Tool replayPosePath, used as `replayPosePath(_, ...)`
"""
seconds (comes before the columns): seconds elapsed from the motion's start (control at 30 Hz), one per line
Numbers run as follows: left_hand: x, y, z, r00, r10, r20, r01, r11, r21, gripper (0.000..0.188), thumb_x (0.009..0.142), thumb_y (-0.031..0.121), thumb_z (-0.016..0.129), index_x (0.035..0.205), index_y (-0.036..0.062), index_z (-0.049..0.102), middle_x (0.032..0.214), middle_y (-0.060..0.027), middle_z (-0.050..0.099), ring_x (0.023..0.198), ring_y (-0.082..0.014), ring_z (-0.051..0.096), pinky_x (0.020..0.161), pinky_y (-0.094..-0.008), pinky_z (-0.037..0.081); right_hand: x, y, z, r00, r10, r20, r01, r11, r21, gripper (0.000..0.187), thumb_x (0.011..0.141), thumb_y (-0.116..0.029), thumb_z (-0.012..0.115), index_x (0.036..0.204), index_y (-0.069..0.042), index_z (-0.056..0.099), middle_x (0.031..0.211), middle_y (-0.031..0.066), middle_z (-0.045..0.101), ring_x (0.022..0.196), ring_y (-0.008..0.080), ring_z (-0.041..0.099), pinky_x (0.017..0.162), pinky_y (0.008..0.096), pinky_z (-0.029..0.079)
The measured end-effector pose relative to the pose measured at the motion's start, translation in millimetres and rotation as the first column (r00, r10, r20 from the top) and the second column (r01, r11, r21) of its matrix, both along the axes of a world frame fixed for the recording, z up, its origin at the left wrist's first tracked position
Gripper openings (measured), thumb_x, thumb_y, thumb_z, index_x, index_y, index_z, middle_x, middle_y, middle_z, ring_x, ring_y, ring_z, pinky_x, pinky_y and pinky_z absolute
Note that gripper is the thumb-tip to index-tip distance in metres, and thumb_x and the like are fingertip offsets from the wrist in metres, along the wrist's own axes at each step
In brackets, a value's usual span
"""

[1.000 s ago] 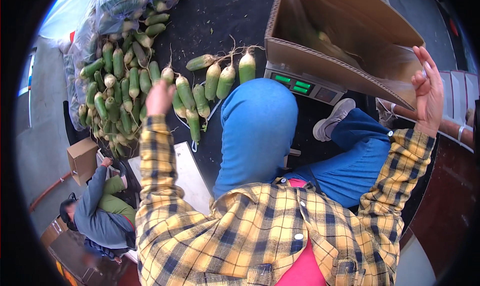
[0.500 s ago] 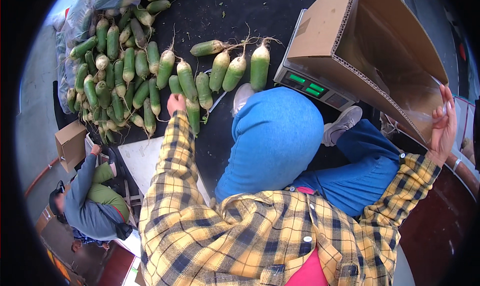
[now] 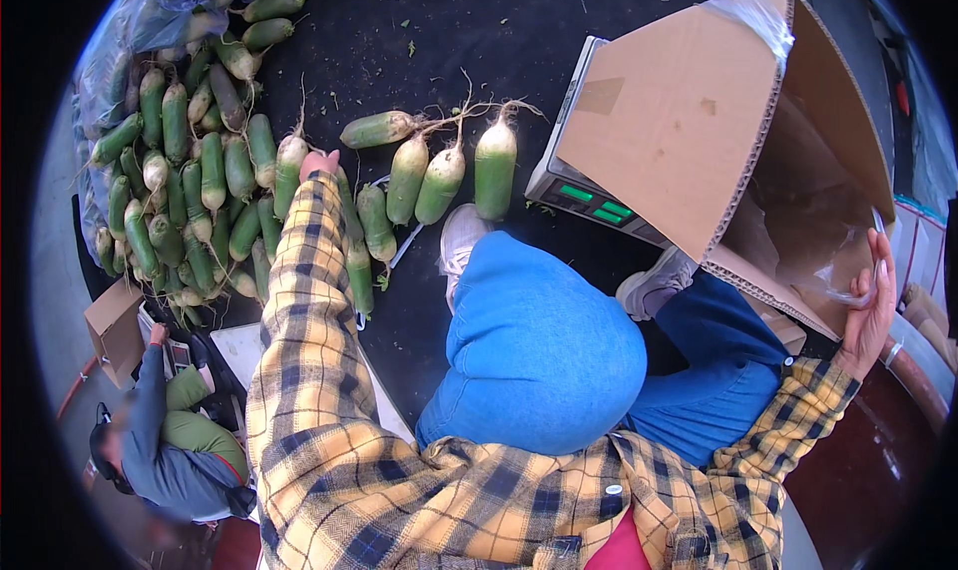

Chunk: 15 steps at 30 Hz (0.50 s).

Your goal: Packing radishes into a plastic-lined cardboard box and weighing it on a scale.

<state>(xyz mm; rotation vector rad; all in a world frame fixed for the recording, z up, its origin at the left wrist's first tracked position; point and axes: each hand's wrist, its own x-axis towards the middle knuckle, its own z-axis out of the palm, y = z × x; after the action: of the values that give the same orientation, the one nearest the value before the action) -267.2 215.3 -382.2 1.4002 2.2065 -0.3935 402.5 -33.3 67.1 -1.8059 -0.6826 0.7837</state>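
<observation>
So, cardboard box [image 3: 649,121] on scale [image 3: 589,201]. Right hand [image 3: 866,315] at box's right edge, fingers curled on clear plastic liner [image 3: 836,288]. Left hand [image 3: 319,163] well left of box, beside pale end of green radish [image 3: 287,176]; sleeve hides much of it, cannot tell if fingers grip. Loose radishes [image 3: 441,186] between left hand and box, radish pile [image 3: 212,171] farther left of box. Person in grey jacket [image 3: 170,465] also far left of box.
</observation>
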Motion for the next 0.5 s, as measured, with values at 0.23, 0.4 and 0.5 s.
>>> replayPosePath(0.23,-6.4,-23.5,30.9,0.967,-0.121,0.222,0.062,0.964,0.257,0.037,0.081,0.041,0.058,0.093,0.0064,0.065,0.088,-0.0145,0.066,0.085,-0.0325,0.061,0.075,-0.039,0.047,3.3,4.1,1.1,0.994,0.093,-0.062,-0.092,0.996,0.018,0.047,0.094,-0.016,0.043,0.137,0.0,0.032,0.141,0.0124,0.036,0.064,0.0015,0.039,0.061,0.0163,0.037)
replayPosePath(0.4,-3.1,-93.5,136.5,0.787,-0.077,0.612,-0.338,0.776,0.532,0.027,0.089,0.025,0.057,0.096,-0.0008,0.064,0.085,-0.0041,0.066,0.071,-0.0097,0.056,0.063,-0.0248,0.045,-3.7,7.6,2.4,0.994,0.093,-0.059,-0.09,0.995,0.053,0.043,0.094,-0.017,0.045,0.132,0.001,0.04,0.135,0.0117,0.044,0.063,0.0014,0.04,0.059,0.014,0.037)
replayPosePath(0.5,3.4,-119.0,192.4,0.572,0.034,0.819,-0.652,0.624,0.43,0.025,0.094,0.02,0.05,0.103,-0.0003,0.062,0.102,-0.0055,0.064,0.085,-0.0118,0.057,0.072,-0.0245,0.047,-8.4,4.5,2.1,0.994,0.098,0.04,-0.1,0.993,0.063,0.042,0.094,-0.016,0.046,0.131,0.001,0.041,0.132,0.0111,0.046,0.063,0.0011,0.039,0.058,0.0141,0.036)
